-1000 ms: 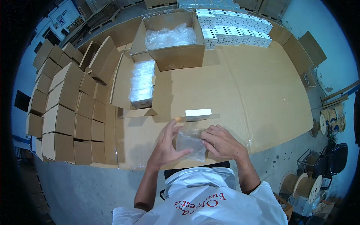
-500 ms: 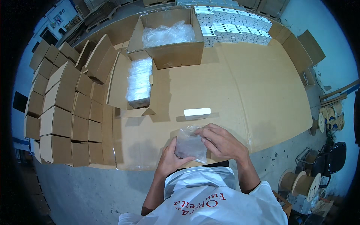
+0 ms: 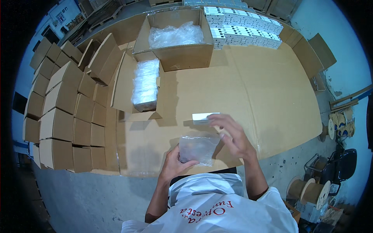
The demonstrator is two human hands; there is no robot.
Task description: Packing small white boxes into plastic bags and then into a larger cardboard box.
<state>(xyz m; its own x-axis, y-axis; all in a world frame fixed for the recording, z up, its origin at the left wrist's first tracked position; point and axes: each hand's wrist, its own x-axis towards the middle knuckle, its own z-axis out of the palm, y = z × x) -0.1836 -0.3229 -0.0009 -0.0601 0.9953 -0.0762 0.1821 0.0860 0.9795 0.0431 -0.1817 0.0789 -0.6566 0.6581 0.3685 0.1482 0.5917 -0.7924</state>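
A clear plastic bag is in my left hand, gripped at its left edge with the thumb lying across the front. It looks flat, and I see nothing solid inside it. My right hand is off the bag, fingers apart and reaching forward, nearest to a small white box on the cardboard-covered table. The fingertips overlap the box's right end in the picture; whether they touch it I cannot tell.
An open carton at left holds a row of plastic-wrapped packs. Behind it stands a larger carton of clear bags. White boxes are stacked at the far right. Brown cartons pile up along the left side.
My right hand has let go of the bag and moved forward to the white box. The bag, still in my left hand, now lies more spread out.
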